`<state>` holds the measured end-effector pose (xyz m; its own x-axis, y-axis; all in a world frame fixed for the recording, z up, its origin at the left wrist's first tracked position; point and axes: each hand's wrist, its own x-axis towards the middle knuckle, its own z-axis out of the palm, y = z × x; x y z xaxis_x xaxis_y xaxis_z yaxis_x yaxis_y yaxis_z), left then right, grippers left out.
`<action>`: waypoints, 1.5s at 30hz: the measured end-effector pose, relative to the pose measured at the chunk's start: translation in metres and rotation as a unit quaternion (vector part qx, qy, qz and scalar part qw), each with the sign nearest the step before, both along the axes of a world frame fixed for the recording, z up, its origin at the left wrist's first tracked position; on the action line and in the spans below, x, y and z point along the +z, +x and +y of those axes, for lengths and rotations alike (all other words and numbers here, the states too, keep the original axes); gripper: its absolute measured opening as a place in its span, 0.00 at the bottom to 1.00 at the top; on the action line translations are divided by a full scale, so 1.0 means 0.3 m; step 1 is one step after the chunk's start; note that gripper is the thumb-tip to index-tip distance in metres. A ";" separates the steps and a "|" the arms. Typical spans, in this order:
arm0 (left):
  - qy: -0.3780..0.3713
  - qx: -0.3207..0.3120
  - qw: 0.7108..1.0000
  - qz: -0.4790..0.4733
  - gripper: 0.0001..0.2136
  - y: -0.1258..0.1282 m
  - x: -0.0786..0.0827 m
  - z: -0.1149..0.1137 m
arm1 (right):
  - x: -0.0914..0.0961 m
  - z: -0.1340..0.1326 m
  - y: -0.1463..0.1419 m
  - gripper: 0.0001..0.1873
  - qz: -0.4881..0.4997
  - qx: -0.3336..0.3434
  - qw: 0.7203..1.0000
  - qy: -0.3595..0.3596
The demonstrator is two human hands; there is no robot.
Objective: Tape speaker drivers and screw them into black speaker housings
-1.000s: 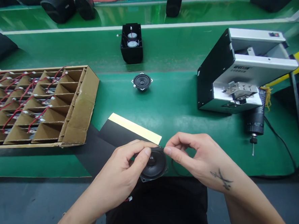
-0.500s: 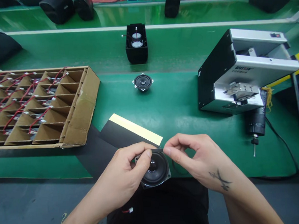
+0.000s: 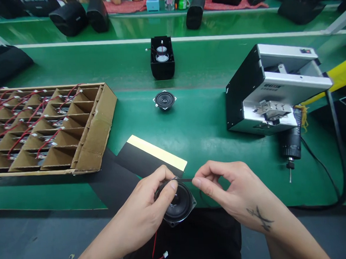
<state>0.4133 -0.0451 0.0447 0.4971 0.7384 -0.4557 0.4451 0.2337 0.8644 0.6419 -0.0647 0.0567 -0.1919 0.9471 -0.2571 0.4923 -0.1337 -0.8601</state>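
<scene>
Green tabletop (image 3: 207,115) carries the cardboard divider tray (image 3: 44,127) far left and the grey machine (image 3: 272,90) right. A second speaker (image 3: 164,100) sits beyond the black sheet (image 3: 139,159). Left hand (image 3: 150,211) grips the speaker driver (image 3: 177,201) at the near edge; right hand (image 3: 229,190) pinches a thin black strip (image 3: 185,180) against its rim.

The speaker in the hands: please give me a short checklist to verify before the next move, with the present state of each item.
1. Left hand holds the speaker: ok.
2. Right hand pinches the thin black strip at the speaker rim: ok.
3. Strip seated all around the rim: cannot tell.
4. Red wire with connector hangs free: ok.
5. Black sheet with yellow edge within reach: ok.
</scene>
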 end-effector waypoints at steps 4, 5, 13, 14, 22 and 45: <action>-0.004 0.001 1.000 -0.011 0.17 0.000 -0.007 -0.004 | 0.007 -0.011 -0.009 0.14 0.008 -0.009 1.000 -0.001; -0.008 0.003 1.000 -0.015 0.18 -0.002 -0.009 -0.005 | 0.007 -0.015 -0.009 0.14 0.009 -0.011 1.000 -0.001; -0.059 -0.002 0.996 -0.061 0.18 -0.019 -0.021 -0.011 | -0.009 -0.049 -0.003 0.15 0.026 -0.009 0.999 -0.019; -0.062 -0.003 0.996 -0.066 0.18 -0.019 -0.022 -0.012 | -0.011 -0.053 -0.004 0.16 0.029 -0.011 0.999 -0.024; -0.067 0.010 0.995 -0.075 0.18 -0.011 -0.032 -0.015 | -0.037 -0.070 -0.014 0.17 0.044 -0.034 0.997 -0.044; -0.014 -0.034 0.999 -0.033 0.18 -0.009 -0.007 -0.011 | -0.066 -0.068 0.009 0.08 0.017 -0.006 1.000 -0.021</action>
<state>0.4105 -0.0485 0.0425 0.5758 0.6886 -0.4408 0.4035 0.2295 0.8857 0.6446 -0.0851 0.0369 -0.1904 0.9377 -0.2906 0.4607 -0.1760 -0.8699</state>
